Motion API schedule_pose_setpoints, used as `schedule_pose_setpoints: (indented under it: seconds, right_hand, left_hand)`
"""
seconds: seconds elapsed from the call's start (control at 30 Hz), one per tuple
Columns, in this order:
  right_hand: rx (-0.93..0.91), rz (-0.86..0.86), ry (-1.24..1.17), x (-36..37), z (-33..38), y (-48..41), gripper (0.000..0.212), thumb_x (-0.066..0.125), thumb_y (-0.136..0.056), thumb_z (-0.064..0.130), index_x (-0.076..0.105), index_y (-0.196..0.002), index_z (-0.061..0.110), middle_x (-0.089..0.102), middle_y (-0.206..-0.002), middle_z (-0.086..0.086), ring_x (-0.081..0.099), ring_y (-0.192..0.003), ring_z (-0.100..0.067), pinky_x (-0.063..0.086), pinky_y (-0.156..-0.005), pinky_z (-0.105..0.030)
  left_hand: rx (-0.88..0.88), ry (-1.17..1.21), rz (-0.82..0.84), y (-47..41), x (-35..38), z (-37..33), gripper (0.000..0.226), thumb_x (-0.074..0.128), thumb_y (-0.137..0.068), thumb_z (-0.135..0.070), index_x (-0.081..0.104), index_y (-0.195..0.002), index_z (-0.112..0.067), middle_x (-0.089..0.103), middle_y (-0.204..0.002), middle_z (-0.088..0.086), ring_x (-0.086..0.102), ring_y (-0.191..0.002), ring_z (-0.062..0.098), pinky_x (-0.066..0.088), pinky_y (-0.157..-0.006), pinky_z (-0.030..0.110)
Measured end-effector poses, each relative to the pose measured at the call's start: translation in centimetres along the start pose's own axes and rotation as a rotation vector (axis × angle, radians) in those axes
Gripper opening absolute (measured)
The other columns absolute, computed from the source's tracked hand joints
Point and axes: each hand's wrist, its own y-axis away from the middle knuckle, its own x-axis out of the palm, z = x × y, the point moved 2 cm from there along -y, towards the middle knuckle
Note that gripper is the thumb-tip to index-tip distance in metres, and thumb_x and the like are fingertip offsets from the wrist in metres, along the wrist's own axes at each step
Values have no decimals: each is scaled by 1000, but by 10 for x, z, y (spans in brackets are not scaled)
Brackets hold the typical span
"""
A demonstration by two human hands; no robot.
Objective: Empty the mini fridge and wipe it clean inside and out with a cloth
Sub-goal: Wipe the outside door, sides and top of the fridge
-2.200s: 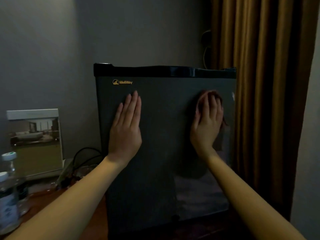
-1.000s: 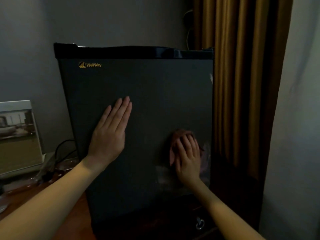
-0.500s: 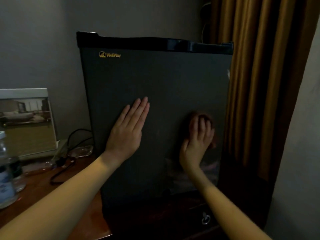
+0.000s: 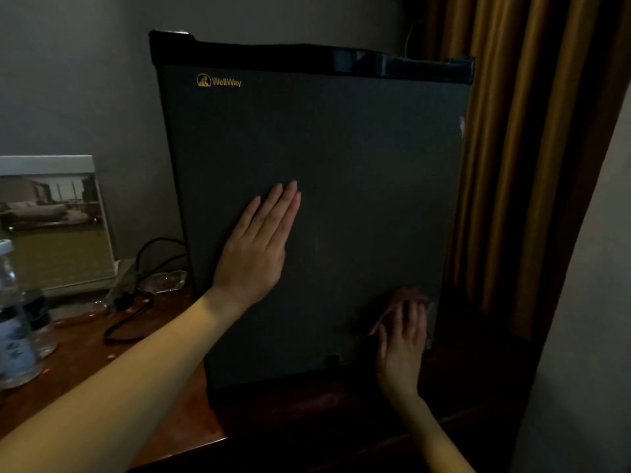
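A dark grey mini fridge (image 4: 358, 158) with a gold logo stands on a wooden desk, its door closed. My left hand (image 4: 254, 247) lies flat on the middle of the door, fingers straight and together. My right hand (image 4: 403, 339) presses a reddish-brown cloth (image 4: 404, 295) against the door's lower right corner with straight fingers. Most of the cloth is hidden under that hand; only its top and left edge show.
The wooden desk (image 4: 143, 397) holds water bottles (image 4: 17, 322) at the far left, a framed picture (image 4: 54, 220) leaning on the wall, a black cable (image 4: 136, 315) and a clear plastic wrapper. A brown curtain (image 4: 532, 165) hangs right of the fridge.
My right hand has slid the cloth down the right side of the door to the lower right corner. My left hand stays flat on the door.
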Motion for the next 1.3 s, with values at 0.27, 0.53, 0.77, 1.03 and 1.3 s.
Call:
schedule_pose_setpoints:
  seconds: [0.27,0.53,0.77,1.03,1.3]
  right_hand:
    - [436,-312,-433,0,115,-22,73,41,-80,24,17,-149,20,23,-152,-19,20,-138,-35,14,-114,-55]
    - [-52,-149,-200,13,147,-12,53,39,-95,32,28,-145,17,20,-153,-9,11,-145,-26,6,-119,-43]
    - [167,-340,-227,-29,60,-103,66,39,-84,19,31,-149,7,29,-153,-20,21,-142,-35,15,-118,-45]
    - [551,-377,-413,-8,25,-44,62,32,-92,22,24,-150,1,26,-155,-18,19,-145,-31,11,-119,-34]
    - [1146,-283,-623,13,64,3,54,32,-98,19,30,-144,-9,10,-158,-21,5,-147,-34,3,-118,-31]
  left_hand:
    - [-6,-12,-23,2,3,-1,60,34,-96,-12,15,-152,-5,16,-160,9,13,-148,22,13,-121,39]
    - [5,-16,-9,3,5,0,58,30,-97,-13,14,-152,-4,16,-160,11,12,-148,23,11,-121,40]
    - [3,2,-21,4,6,0,56,30,-98,-13,17,-152,-4,18,-160,10,15,-148,23,13,-121,41]
    - [-12,5,27,5,7,0,59,33,-98,-13,13,-153,-5,14,-161,10,10,-149,22,9,-121,41]
    - [-8,54,70,16,6,-4,57,32,-98,-13,16,-152,-4,14,-160,9,9,-148,21,6,-122,39]
